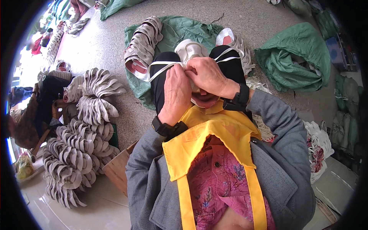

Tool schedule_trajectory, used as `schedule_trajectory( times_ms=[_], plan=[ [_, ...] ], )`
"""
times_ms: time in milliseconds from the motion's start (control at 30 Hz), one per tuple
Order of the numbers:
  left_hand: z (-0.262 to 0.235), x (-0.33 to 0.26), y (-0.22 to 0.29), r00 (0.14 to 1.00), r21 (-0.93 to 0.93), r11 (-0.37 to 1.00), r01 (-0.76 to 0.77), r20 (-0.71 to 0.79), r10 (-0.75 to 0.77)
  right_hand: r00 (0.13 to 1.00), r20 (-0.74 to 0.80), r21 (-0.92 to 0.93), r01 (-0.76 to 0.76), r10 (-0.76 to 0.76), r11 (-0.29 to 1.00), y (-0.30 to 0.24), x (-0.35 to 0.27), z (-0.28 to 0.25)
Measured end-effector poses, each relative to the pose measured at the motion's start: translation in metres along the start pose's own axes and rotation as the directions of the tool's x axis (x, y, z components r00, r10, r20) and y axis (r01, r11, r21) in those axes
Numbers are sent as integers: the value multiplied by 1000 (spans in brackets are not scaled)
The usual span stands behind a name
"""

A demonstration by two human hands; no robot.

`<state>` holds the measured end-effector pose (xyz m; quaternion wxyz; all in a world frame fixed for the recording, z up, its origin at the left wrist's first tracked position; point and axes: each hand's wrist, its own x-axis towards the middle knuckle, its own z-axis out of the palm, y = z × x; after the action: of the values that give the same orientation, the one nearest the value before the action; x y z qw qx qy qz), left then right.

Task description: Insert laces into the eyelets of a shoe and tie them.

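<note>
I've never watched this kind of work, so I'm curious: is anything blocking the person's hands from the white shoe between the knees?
Nothing visible does: the left hand and right hand are right at the white shoe, gathered at its white lace. The hands themselves hide its middle.

Shoe workshop, v. likely, given the qty of same-type pcs: grey shoe uppers (76, 149) nested in long rows at approx. 8 o'clock, another stack (143, 46) at 11, plus a white shoe (190, 50) at 12, nr. a green plastic sheet (176, 28). Big green sack (274, 57) at 2, more sacks (347, 105) at 3, white stringy bundle (319, 147) btwn 3 & 4. Much of this stock sits right on the speckled floor (237, 15). Yellow apron (211, 132), centre, also says workplace.
</note>
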<state>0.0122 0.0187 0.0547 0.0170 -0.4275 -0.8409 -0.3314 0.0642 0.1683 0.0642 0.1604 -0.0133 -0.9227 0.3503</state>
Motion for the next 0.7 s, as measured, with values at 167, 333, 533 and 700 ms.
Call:
schedule_trajectory(
  times_ms=[167,333,533,700],
  plan=[
    [-5,2,4,1000,30,1000,-4,-2,4,962,9,-233,266,-271,935,-6,0,-1],
    [-1,2,1,999,35,999,-2,-33,3,959,132,-341,280,-249,898,-9,-3,-20],
    [2,0,2,995,36,999,19,-95,-16,969,209,113,-155,129,981,-43,-27,-112],
    [-3,5,10,990,57,998,-21,-137,29,938,212,461,-343,274,818,-29,-34,-110]
  ],
)
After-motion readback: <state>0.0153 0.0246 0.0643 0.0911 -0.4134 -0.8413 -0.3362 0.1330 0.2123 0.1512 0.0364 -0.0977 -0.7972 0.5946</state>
